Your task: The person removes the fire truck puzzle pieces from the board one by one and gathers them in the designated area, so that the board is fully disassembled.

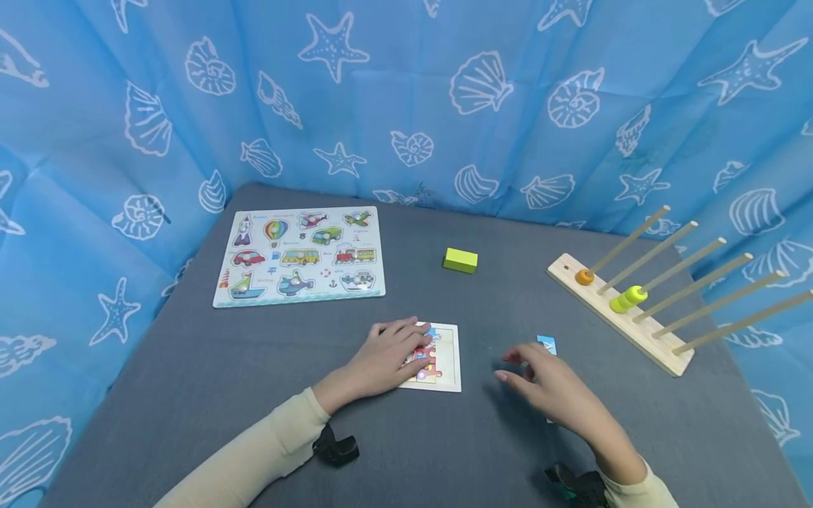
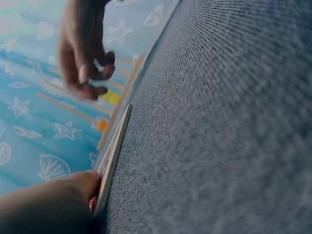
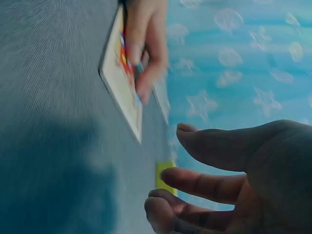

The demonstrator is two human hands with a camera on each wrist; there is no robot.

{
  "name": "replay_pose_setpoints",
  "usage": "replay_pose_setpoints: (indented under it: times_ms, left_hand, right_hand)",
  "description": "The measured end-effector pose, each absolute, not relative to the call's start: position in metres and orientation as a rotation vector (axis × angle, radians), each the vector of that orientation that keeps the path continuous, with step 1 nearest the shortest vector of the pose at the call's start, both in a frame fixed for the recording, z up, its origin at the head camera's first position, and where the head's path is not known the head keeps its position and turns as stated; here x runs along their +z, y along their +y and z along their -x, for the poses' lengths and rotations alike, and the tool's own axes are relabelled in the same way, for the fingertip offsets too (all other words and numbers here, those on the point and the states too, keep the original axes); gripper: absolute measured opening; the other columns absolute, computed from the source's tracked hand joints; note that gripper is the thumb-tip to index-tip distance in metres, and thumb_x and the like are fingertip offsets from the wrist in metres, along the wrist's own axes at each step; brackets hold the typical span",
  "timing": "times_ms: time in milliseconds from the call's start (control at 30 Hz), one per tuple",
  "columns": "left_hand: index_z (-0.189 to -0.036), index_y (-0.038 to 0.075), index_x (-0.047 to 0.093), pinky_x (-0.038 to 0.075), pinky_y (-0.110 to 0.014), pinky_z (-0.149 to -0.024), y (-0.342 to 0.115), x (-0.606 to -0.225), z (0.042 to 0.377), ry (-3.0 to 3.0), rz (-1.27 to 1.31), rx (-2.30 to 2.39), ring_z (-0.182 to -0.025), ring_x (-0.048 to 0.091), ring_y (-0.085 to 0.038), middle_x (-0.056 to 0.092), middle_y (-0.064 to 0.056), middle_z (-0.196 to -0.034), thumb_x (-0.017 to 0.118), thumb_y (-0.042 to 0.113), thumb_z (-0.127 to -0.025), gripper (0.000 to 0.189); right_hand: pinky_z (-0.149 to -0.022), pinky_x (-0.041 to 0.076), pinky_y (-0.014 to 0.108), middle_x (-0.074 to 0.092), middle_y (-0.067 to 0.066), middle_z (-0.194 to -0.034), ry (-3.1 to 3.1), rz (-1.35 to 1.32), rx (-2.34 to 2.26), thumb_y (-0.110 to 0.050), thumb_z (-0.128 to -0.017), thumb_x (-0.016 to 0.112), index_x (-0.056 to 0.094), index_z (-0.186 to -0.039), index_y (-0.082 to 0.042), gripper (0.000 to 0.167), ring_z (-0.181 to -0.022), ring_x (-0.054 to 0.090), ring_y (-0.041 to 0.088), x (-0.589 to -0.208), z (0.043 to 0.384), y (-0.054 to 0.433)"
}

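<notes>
A small jigsaw puzzle in a pale wooden tray (image 1: 449, 358) lies on the table. My left hand (image 1: 384, 360) rests on its left part, fingers spread over the red and blue pieces and covering some of them. The tray's right part shows bare wood. To the right of the tray, my right hand (image 1: 559, 391) hovers with loosely bent fingers; the right wrist view shows a gap between its thumb (image 3: 209, 146) and fingers, with nothing held. A blue printed piece (image 1: 547, 344) lies beyond that hand, partly hidden by it.
A vehicle peg puzzle board (image 1: 301, 257) lies at the back left. A yellow-green block (image 1: 460, 260) sits behind the tray. On the right stands a wooden peg rack (image 1: 619, 310) with tilted-looking rods, an orange bead (image 1: 584, 277) and yellow-green beads (image 1: 627, 300). A blue shell-patterned curtain (image 1: 406, 92) hangs behind.
</notes>
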State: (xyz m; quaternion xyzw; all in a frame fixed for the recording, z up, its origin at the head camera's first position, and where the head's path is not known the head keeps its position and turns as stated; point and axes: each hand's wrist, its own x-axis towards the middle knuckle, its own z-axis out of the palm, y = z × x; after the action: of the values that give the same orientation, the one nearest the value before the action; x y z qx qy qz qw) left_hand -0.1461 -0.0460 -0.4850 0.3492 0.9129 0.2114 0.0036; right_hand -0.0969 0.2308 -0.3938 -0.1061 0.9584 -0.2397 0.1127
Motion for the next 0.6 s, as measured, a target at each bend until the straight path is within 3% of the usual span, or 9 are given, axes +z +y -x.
replay_pose_setpoints:
  times_ms: [333, 600]
  left_hand:
    - [-0.136, 0.019, 0.048, 0.03, -0.047, -0.099, -0.048, -0.493, 0.151, 2.903, -1.021, 0.788, -0.13, 0.042, -0.015, 0.047, 0.003, -0.141, 0.055, 0.051, -0.092, 0.055]
    - [-0.14, 0.019, 0.042, 0.03, -0.046, -0.1, -0.046, -0.494, 0.152, 2.916, -0.994, 0.786, -0.13, 0.042, -0.014, 0.048, 0.003, -0.139, 0.054, 0.055, -0.091, 0.062]
  right_hand:
    - [-0.068, 0.044, 0.032, 0.06, 0.006, -0.091, 2.74, 0.54, -0.818, -0.017, -0.09, 0.066, 0.064, -0.102, -0.004, 0.018, -0.079, 0.053, 0.015, -0.428, 0.146, 0.169]
    - [-0.064, 0.041, 0.031, 0.057, 0.006, -0.083, 2.794, 0.396, -0.832, -0.013, -0.083, 0.073, 0.063, -0.094, -0.004, 0.018, -0.073, 0.05, 0.015, -0.435, 0.154, 0.152]
